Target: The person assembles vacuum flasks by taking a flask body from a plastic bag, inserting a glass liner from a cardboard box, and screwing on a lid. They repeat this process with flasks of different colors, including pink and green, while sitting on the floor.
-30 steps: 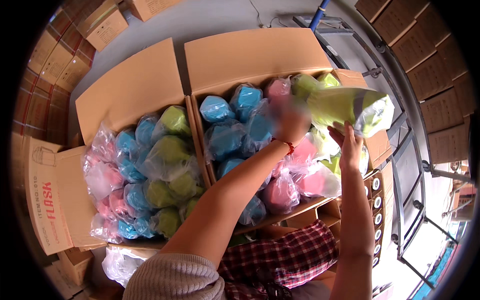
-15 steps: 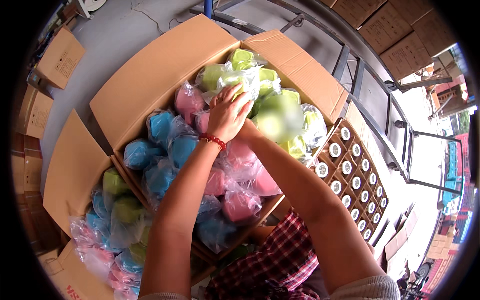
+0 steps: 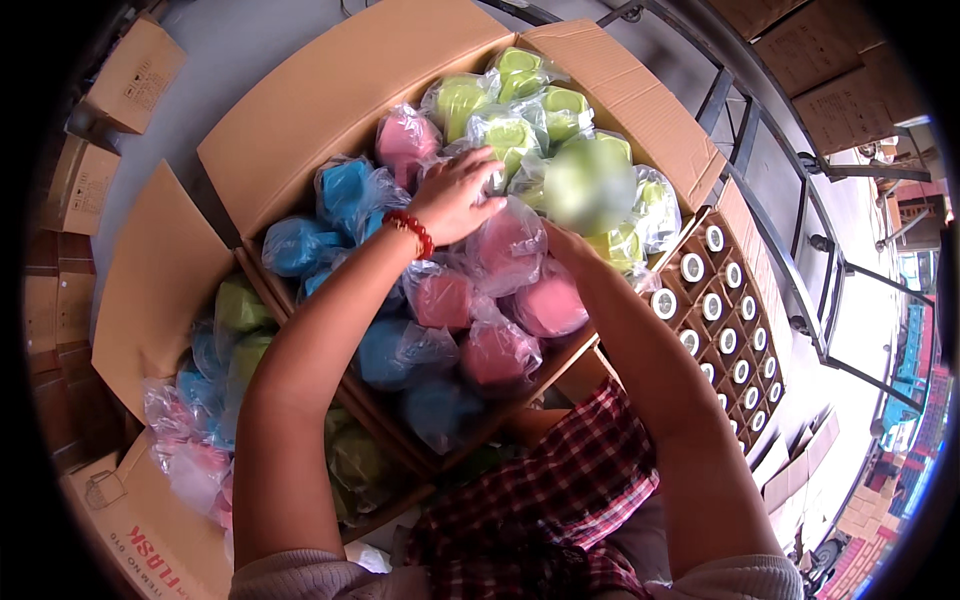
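A large open cardboard carton (image 3: pixel 640 112) holds several bulky plastic pieces in clear bags, in green, pink and blue; their exact kind is unclear. My left hand (image 3: pixel 456 200), with a red bead bracelet at the wrist, lies palm down over them, fingers stretched and thumb apart. Its fingertips touch a bagged green piece (image 3: pixel 508 138). Close beside its thumb is a bagged pink piece (image 3: pixel 508 245). My right hand (image 3: pixel 560 240) reaches down between this pink piece and the green ones; its fingers are hidden. A blur covers one green piece.
Left of the carton, a second open carton (image 3: pixel 150 320) holds more bagged pieces. At right stands a divided box (image 3: pixel 728 300) of several white-topped round items. A dark metal frame (image 3: pixel 800 250) runs behind it. Stacked cartons (image 3: pixel 845 90) stand at the far right.
The view has shifted, so the cartons sit higher and further right. My left hand has drawn back leftward off the green pieces, uncovering more of them. My right hand has moved right and nearer.
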Demonstrator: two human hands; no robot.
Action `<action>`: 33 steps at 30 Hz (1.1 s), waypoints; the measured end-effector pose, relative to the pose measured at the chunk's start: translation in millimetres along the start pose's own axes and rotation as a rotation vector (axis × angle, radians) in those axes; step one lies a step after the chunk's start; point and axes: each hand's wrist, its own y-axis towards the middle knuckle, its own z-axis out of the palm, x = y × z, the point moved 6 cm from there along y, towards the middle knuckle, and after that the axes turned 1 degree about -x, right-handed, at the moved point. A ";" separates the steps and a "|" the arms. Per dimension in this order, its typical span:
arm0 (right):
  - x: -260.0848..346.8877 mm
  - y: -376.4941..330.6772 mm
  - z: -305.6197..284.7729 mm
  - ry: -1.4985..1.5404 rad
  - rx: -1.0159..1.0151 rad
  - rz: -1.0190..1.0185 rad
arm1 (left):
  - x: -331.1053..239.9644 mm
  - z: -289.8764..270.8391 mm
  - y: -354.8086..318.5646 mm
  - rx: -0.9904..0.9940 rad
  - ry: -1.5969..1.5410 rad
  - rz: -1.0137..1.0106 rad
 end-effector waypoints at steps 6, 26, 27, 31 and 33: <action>8.1 32.4 52.0 0.112 0.192 -0.225 | -46.1 38.8 -149.5 0.108 0.320 -0.040; 82.6 10.8 78.5 -2.303 -0.113 -0.481 | -56.3 30.4 -150.6 -0.062 0.299 -0.026; 82.8 14.3 75.9 -2.268 -0.136 -0.477 | -56.4 31.2 -150.3 -0.071 0.290 -0.031; 89.0 3.8 75.1 -2.335 -0.170 -0.567 | -54.0 32.4 -153.2 -0.095 0.297 -0.017; 103.2 -13.0 76.4 -2.335 -0.188 -0.628 | -52.8 32.6 -155.3 -0.110 0.295 -0.009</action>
